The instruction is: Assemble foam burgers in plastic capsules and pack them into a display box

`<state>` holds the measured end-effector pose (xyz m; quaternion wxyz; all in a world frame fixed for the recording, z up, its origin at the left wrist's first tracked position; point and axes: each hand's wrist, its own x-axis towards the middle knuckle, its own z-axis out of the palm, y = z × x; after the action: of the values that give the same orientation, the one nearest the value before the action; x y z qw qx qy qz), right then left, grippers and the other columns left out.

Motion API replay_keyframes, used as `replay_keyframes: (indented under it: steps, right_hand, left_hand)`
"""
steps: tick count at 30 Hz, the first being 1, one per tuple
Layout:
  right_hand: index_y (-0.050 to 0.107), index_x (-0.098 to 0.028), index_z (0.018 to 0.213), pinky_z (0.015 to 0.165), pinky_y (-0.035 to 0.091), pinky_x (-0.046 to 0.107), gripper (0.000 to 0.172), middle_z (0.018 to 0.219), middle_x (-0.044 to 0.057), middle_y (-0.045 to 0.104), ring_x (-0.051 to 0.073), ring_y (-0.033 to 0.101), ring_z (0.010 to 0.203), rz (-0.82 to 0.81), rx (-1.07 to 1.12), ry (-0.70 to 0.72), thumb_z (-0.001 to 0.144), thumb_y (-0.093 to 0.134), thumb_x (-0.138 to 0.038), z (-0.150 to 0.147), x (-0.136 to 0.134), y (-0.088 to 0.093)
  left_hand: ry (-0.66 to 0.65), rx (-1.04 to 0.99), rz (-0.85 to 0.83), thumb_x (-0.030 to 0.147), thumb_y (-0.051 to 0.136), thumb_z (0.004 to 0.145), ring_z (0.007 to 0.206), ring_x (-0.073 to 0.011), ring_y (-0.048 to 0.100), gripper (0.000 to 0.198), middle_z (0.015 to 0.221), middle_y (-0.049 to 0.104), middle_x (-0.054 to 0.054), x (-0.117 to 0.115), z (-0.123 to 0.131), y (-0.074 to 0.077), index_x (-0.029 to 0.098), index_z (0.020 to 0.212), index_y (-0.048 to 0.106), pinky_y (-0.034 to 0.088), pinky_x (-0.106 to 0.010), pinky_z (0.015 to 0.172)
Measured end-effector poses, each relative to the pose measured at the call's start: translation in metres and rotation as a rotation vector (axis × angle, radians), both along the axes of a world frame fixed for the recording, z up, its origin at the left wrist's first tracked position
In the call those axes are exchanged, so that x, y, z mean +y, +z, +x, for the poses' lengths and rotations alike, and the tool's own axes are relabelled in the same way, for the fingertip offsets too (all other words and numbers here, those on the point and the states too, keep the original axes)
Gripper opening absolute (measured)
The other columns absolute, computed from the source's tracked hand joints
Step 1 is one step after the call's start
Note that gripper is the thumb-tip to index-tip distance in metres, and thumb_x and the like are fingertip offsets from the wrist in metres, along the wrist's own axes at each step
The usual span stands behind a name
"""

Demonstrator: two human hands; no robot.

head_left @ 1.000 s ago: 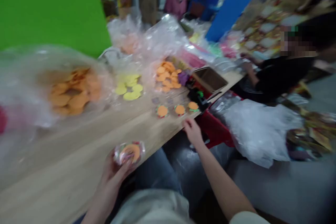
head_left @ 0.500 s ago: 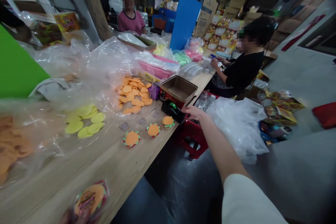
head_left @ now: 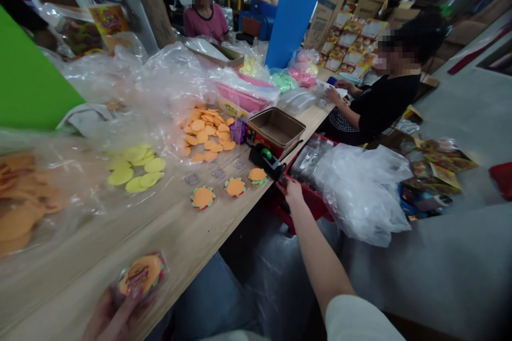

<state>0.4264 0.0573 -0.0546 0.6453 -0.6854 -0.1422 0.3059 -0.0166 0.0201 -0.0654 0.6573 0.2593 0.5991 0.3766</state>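
At the lower left, my left hand holds a burger-shaped piece in clear wrap, thumb on its orange top. My right hand reaches to the table edge beside the black tape dispenser; its fingers are bent and whatever they hold is too small to make out. Three layered burger pieces, one of them the nearest, lie in a row on the wooden table. Behind them are small clear packets and a pile of orange discs.
An open tin stands behind the dispenser. Yellow discs lie on plastic at left. A red crate with clear bags sits right of the table. Two people are seated farther back, near a blue panel.
My right hand has moved down and toward me, away from the dispenser's end. My left hand has risen slightly with the wrapped burger piece. The view has shifted a little.
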Motion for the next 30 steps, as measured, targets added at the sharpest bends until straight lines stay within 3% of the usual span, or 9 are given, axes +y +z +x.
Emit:
replay_keyframes:
  steps: [2, 4, 7, 9, 12, 18, 26, 28, 30]
  right_hand:
    - [0.046, -0.02, 0.07, 0.066, 0.051, 0.03, 0.018, 0.068, -0.002, 0.052, 0.013, 0.053, 0.071, -0.01, -0.039, -0.018, 0.071, 0.055, -0.037, -0.041, -0.012, -0.001]
    - [0.052, -0.02, 0.078, 0.067, 0.049, 0.028, 0.019, 0.07, -0.002, 0.053, 0.012, 0.053, 0.069, 0.001, -0.073, 0.089, 0.072, 0.055, -0.038, -0.099, -0.026, 0.006]
    - [0.057, -0.02, 0.098, 0.065, 0.047, 0.027, 0.029, 0.073, -0.001, 0.056, 0.012, 0.053, 0.065, 0.074, -0.098, 0.547, 0.073, 0.058, -0.035, -0.195, -0.049, 0.032]
    - [0.051, -0.022, 0.116, 0.066, 0.047, 0.027, 0.043, 0.075, -0.002, 0.058, 0.012, 0.054, 0.066, 0.134, -0.078, 0.812, 0.075, 0.059, -0.031, -0.25, -0.061, 0.052]
    - [0.038, -0.024, 0.129, 0.069, 0.046, 0.027, 0.056, 0.075, -0.002, 0.059, 0.012, 0.056, 0.068, 0.205, -0.087, 0.923, 0.076, 0.058, -0.026, -0.304, -0.069, 0.071]
    - [0.032, -0.023, 0.131, 0.07, 0.046, 0.027, 0.06, 0.075, -0.003, 0.059, 0.012, 0.056, 0.069, 0.203, -0.165, 0.978, 0.077, 0.057, -0.022, -0.335, -0.07, 0.072]
    - [0.03, -0.022, 0.131, 0.068, 0.047, 0.028, 0.064, 0.075, -0.002, 0.057, 0.013, 0.056, 0.069, 0.106, -0.164, 0.99, 0.076, 0.061, -0.03, -0.351, -0.072, 0.066]
    - [0.034, -0.021, 0.128, 0.069, 0.048, 0.028, 0.062, 0.081, 0.0, 0.057, 0.014, 0.057, 0.074, 0.081, -0.189, 0.993, 0.075, 0.062, -0.033, -0.347, -0.075, 0.062]
    - [0.047, -0.021, 0.116, 0.072, 0.047, 0.031, 0.047, 0.087, 0.003, 0.058, 0.016, 0.056, 0.079, 0.061, -0.356, 0.932, 0.074, 0.063, -0.033, -0.339, -0.081, 0.06]
  left_hand:
    - [0.026, -0.114, -0.012, 0.04, 0.073, 0.062, 0.118, -0.0243, 0.048, 0.038, 0.115, 0.062, 0.006, -0.002, 0.004, 0.015, 0.031, 0.096, 0.061, 0.049, -0.032, 0.092]
    - [0.09, -0.229, -0.011, 0.031, 0.075, 0.062, 0.113, -0.0232, 0.052, 0.035, 0.113, 0.062, 0.002, -0.005, 0.01, 0.036, 0.025, 0.094, 0.061, 0.051, -0.032, 0.088]
    - [0.169, -0.358, 0.054, 0.021, 0.073, 0.063, 0.098, -0.018, 0.059, 0.043, 0.106, 0.063, 0.0, -0.007, 0.018, 0.063, 0.023, 0.104, 0.06, 0.052, -0.028, 0.08]
    - [0.195, -0.414, 0.11, 0.021, 0.069, 0.068, 0.091, -0.0149, 0.06, 0.042, 0.104, 0.063, 0.0, -0.009, 0.019, 0.076, 0.024, 0.108, 0.058, 0.052, -0.025, 0.076]
    - [0.214, -0.43, 0.206, 0.024, 0.063, 0.074, 0.088, -0.0142, 0.06, 0.037, 0.103, 0.062, -0.002, -0.016, 0.011, 0.09, 0.023, 0.111, 0.056, 0.05, -0.024, 0.073]
    - [0.286, -0.401, 0.296, 0.023, 0.064, 0.073, 0.088, -0.0161, 0.059, 0.037, 0.1, 0.062, -0.003, -0.033, -0.016, 0.1, 0.022, 0.109, 0.054, 0.048, -0.026, 0.073]
    - [0.288, -0.399, 0.35, 0.024, 0.065, 0.073, 0.092, -0.0168, 0.058, 0.046, 0.105, 0.061, -0.004, -0.045, -0.024, 0.102, 0.023, 0.117, 0.052, 0.046, -0.026, 0.077]
    - [0.311, -0.397, 0.342, 0.024, 0.066, 0.072, 0.093, -0.0168, 0.058, 0.046, 0.107, 0.061, -0.004, -0.046, -0.028, 0.102, 0.023, 0.116, 0.052, 0.046, -0.028, 0.079]
    - [0.354, -0.377, 0.349, 0.024, 0.066, 0.072, 0.094, -0.0166, 0.058, 0.044, 0.108, 0.06, -0.004, -0.046, -0.032, 0.101, 0.023, 0.115, 0.052, 0.045, -0.028, 0.081]
